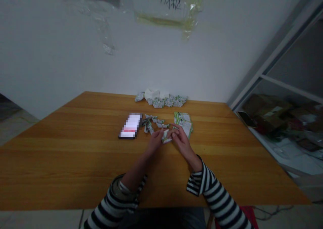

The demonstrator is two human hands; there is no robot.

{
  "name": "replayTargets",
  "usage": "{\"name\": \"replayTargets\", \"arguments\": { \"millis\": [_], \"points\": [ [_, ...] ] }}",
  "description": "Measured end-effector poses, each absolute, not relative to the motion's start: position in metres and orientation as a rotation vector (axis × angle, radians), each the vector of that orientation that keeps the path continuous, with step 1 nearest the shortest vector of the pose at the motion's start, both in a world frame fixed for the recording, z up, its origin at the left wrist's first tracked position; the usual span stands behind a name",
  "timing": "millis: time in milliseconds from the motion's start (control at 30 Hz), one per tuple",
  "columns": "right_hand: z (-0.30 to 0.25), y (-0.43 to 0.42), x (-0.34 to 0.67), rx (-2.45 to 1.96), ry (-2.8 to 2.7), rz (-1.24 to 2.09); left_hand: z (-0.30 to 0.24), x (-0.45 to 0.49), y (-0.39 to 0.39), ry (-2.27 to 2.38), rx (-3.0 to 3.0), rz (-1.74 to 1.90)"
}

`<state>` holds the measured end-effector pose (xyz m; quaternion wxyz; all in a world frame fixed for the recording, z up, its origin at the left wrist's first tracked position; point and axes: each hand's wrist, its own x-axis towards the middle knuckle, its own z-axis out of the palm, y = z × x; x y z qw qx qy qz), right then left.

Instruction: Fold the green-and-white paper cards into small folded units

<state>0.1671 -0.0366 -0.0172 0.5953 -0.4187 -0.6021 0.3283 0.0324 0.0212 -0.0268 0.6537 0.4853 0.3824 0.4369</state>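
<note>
**First speaker:** What is laid out across the scene?

**Second speaker:** A long wooden table [75, 168] is seen against a white wall, with a metal-framed shelf unit [275, 87] at the right. A row of folded packets [161, 101] is lined up near the table's far edge. Nearer, a phone [130, 125] is laid flat, its screen blurred, and a small cluster of folded green-and-white pieces [152, 124] is placed just beside it. A loose stack of printed green-and-white strips [183, 123] is placed to the right.

**First speaker:** And what is held?

**Second speaker:** A small folded piece [166, 137] is held above the table's middle, just in front of the stack. It is pinched from both sides: the left hand [154, 142] and the right hand [182, 143] are both closed on it at the fingertips, with striped sleeves seen behind them.

**First speaker:** How would it be expected to handle?

**Second speaker:** It is judged to be very light, thin and easily creased, perhaps slippery if coated. Its exact material cannot be told. A light pinch at the folded edges is suggested, since the folds may spring open if released.
</note>
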Motion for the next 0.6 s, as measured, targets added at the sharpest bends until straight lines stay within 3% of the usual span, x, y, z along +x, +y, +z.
{"name": "replayTargets", "arguments": {
  "millis": [200, 400, 600],
  "points": [
    [-0.016, -0.036, 0.180, -1.146, -1.626, 0.429, -0.017, 0.024, 0.020, 0.773, 0.686, 0.931],
    [-0.030, -0.033, 0.180, -1.167, -1.300, 0.603, -0.012, 0.029, 0.010, 0.758, 0.860, 0.775],
    [-0.025, -0.028, 0.179, -1.120, -0.911, 0.811, -0.012, 0.028, 0.011, 0.782, 1.386, 0.944]
  ]
}}
